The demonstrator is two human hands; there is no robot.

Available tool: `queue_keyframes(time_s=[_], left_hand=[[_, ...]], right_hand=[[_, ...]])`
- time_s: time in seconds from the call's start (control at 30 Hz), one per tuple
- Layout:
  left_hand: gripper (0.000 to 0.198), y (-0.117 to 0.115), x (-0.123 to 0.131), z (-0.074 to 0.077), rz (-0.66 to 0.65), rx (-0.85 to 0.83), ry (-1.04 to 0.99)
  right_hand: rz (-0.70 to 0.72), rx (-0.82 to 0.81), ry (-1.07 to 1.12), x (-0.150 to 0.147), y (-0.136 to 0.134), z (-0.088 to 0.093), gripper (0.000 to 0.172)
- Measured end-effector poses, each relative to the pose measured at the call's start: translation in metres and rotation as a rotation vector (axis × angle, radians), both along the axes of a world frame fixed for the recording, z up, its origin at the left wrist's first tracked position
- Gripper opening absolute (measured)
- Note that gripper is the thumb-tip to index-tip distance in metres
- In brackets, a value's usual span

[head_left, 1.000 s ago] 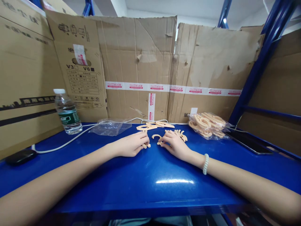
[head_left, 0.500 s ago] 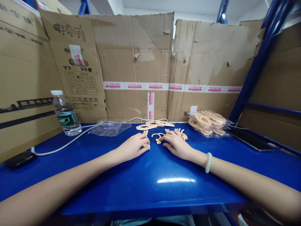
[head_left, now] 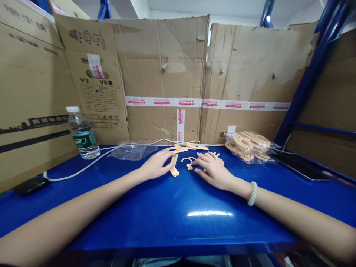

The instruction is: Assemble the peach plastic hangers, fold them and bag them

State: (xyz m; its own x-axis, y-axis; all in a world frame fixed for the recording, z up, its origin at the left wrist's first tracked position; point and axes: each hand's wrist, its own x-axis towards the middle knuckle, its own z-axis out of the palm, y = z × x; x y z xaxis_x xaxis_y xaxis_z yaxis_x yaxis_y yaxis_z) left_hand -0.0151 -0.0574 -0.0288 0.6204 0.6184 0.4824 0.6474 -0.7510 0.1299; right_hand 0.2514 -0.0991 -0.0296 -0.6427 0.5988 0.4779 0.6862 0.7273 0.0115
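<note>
On the blue table, a pair of slim beige hanger arms (head_left: 174, 170) lies side by side. My left hand (head_left: 156, 165) is at their left with thumb and fingers apart, the fingertips close to the pieces or touching them. To the right lies a beige hanger hook (head_left: 189, 163), its curved end facing left. My right hand (head_left: 214, 171) rests over a small pile of beige hanger parts (head_left: 221, 161), fingers spread and slightly bent, fingertips beside the hook. The palm hides part of this pile. Behind both hands are several assembled-looking beige hangers (head_left: 182, 147).
A clear bag of beige hangers (head_left: 249, 146) sits at the back right beside a dark flat tablet or phone (head_left: 302, 167). At left are an empty-looking plastic bag (head_left: 133, 150), a water bottle (head_left: 84, 139), a white cable (head_left: 80, 175) and a black device (head_left: 32, 185). Cardboard (head_left: 164, 74) walls the back.
My left hand has let go of the beige hanger arms and drawn slightly left, so they now lie uncovered on the table. My right hand stays over the pile. The view has shifted slightly.
</note>
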Motion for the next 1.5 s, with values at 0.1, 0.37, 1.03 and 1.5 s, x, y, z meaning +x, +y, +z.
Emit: queue_keyframes(time_s=[0.1, 0.37, 1.03, 1.5], left_hand=[[0.037, 0.023, -0.013, -0.007, 0.056, -0.011, 0.001], [0.042, 0.040, -0.019, -0.022, 0.028, -0.053, 0.074], [0.029, 0.029, -0.017, -0.018, 0.019, 0.058, 0.063], [0.027, 0.031, -0.017, -0.020, 0.009, 0.067, 0.038]], right_hand=[[-0.012, 0.011, 0.014, 0.007, 0.003, 0.002, 0.021], [-0.055, 0.061, 0.076, 0.025, 0.005, 0.015, 0.018], [-0.162, -0.445, -0.214, 0.081, 0.024, 0.038, 0.050], [-0.149, -0.462, -0.218, 0.082, 0.028, 0.036, 0.047]])
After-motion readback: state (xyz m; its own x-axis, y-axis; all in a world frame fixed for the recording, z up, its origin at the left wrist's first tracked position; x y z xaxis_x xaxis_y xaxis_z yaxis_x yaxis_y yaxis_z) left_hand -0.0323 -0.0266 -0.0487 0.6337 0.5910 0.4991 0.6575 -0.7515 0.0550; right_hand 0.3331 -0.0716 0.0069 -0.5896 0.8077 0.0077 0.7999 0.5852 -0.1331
